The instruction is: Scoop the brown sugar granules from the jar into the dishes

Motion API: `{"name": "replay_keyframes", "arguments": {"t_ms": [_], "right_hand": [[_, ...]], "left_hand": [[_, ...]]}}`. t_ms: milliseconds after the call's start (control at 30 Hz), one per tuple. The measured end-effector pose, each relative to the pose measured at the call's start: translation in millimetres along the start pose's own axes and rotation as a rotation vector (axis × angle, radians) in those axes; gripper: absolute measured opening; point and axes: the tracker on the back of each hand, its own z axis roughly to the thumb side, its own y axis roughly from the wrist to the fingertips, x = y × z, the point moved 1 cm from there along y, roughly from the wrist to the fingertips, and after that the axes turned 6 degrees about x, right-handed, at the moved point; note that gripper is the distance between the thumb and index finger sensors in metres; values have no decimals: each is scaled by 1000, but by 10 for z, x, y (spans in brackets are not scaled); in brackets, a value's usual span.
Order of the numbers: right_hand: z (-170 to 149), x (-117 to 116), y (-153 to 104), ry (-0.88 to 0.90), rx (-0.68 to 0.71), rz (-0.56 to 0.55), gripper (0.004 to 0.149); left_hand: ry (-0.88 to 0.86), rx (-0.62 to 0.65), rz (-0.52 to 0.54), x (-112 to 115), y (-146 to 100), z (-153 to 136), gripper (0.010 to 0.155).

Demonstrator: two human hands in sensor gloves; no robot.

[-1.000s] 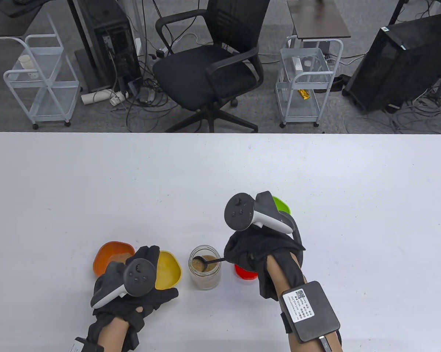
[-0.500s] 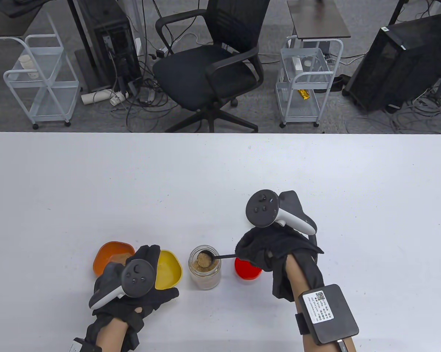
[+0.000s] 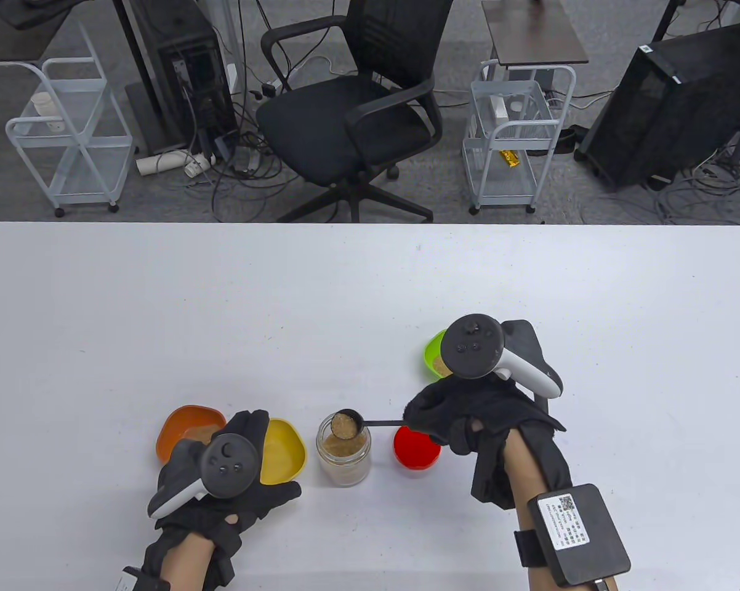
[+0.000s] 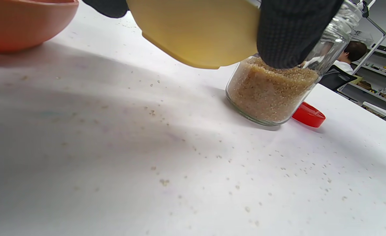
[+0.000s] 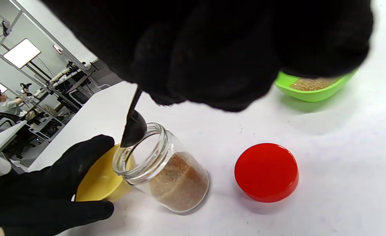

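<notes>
Right hand grips a black spoon heaped with sugar above the half-full glass jar; left hand holds the yellow dish beside it. No readable writing.

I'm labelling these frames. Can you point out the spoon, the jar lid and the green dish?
spoon (image 3: 346,425): table view, its sugar-filled bowl.
red jar lid (image 5: 266,171): right wrist view, middle of its top.
green dish (image 5: 311,93): right wrist view, its outer wall.

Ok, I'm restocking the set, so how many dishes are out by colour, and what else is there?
Orange dish: 1
Yellow dish: 1
Green dish: 1
Jar: 1
Red lid: 1
Spoon: 1
Total: 6
</notes>
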Motion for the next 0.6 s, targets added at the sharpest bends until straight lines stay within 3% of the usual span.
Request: {"name": "replay_keyframes", "arguments": {"t_ms": [233, 600], "right_hand": [[217, -114, 90, -13, 81, -17, 40], [615, -487, 237, -208, 174, -87, 40]], "left_hand": [[-13, 8, 18, -13, -8, -8, 116], [-51, 11, 18, -29, -22, -44, 116]]}}
